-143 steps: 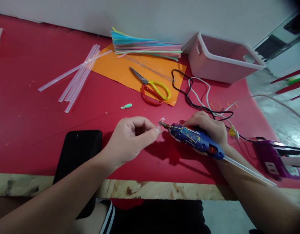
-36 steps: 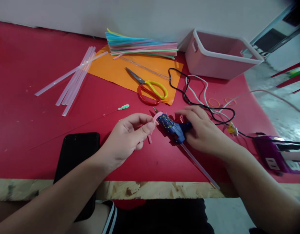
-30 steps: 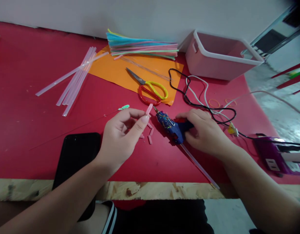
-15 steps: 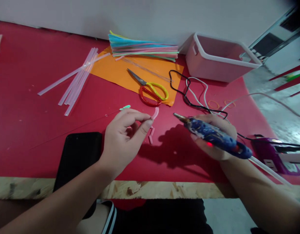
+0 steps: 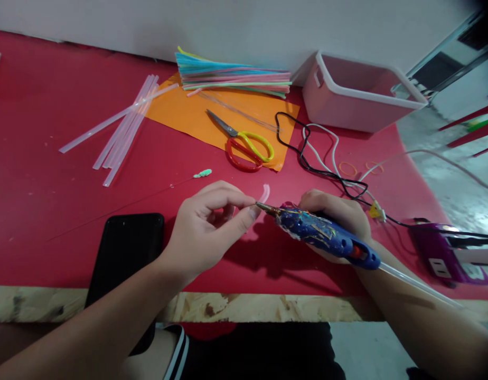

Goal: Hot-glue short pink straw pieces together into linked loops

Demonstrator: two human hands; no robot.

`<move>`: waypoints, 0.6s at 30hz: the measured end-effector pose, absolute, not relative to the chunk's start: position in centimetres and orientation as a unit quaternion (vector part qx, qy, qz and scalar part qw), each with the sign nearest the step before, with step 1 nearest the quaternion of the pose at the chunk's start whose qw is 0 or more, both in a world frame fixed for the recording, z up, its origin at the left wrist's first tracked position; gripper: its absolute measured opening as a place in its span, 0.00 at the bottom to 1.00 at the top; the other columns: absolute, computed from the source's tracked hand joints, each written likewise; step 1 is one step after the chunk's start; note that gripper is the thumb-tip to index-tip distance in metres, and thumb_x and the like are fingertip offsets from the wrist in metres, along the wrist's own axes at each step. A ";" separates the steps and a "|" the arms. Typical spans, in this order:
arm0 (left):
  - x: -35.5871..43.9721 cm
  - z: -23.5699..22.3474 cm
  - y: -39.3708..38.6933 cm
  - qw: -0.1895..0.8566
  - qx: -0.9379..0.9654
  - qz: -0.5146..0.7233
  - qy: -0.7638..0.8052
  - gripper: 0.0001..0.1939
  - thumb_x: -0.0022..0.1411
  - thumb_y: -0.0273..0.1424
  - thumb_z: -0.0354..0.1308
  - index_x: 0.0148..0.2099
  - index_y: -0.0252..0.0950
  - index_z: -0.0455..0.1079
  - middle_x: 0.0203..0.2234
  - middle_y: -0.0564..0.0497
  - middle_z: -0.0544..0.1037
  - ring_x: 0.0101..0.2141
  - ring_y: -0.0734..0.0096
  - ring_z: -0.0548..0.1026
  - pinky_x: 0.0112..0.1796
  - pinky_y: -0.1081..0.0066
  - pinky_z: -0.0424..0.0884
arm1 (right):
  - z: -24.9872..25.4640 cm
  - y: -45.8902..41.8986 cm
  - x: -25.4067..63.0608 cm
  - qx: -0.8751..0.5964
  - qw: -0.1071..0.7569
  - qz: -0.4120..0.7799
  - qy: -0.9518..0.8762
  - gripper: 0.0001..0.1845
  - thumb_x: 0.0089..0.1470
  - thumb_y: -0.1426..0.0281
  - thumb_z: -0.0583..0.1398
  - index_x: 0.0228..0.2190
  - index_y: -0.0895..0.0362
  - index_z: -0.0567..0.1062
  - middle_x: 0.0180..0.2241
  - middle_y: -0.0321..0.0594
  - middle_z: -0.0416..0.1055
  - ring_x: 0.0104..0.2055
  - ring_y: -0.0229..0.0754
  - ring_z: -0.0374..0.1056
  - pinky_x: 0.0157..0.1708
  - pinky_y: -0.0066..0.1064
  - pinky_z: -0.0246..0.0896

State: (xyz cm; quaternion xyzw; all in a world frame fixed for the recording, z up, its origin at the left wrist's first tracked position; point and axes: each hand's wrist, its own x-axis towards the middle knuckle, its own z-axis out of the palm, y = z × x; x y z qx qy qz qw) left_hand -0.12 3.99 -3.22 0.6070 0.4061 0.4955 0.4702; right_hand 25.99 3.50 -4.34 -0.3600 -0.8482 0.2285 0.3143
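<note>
In the head view, my right hand (image 5: 347, 214), wrapped round the glue-crusted blue glue gun (image 5: 321, 232), has brought its metal nozzle (image 5: 268, 209), earlier well apart, up to my left hand (image 5: 210, 227) mid-frame. There my left thumb and forefinger pinch a curved pink strip (image 5: 265, 193). Black cable (image 5: 322, 171) loops right of centre; a smooth phone (image 5: 125, 258) lies lower left; scissors (image 5: 234, 134), upper centre.

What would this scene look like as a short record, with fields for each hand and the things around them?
left hand: pinching a curved pink strip
right hand: gripping the blue glue gun
nozzle: at the left fingertips; contact unclear
scissors: partly on the orange sheet
left of hands: black phone, translucent sticks
farther back: pipe-cleaner bundle, pink bin
</note>
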 end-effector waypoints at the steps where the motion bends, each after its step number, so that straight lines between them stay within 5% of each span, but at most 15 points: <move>1: -0.1 -3.3 4.0 0.471 0.607 0.497 0.403 0.03 0.58 0.25 0.64 0.32 0.36 0.78 0.29 0.52 0.76 0.29 0.74 0.73 0.25 0.75 0.66 | -4.4 3.5 26.0 -0.360 0.316 0.230 -0.847 0.10 0.56 0.65 0.64 0.40 0.52 0.72 0.33 0.42 0.74 0.34 0.44 0.72 0.31 0.36 0.66; 18: -0.3 -3.6 4.0 0.460 0.623 0.509 0.374 0.04 0.61 0.23 0.63 0.33 0.36 0.77 0.30 0.53 0.75 0.30 0.76 0.74 0.27 0.76 0.68 | -4.7 3.7 26.3 -0.351 0.327 0.223 -0.848 0.10 0.57 0.66 0.64 0.41 0.51 0.72 0.31 0.42 0.72 0.32 0.46 0.70 0.30 0.39 0.65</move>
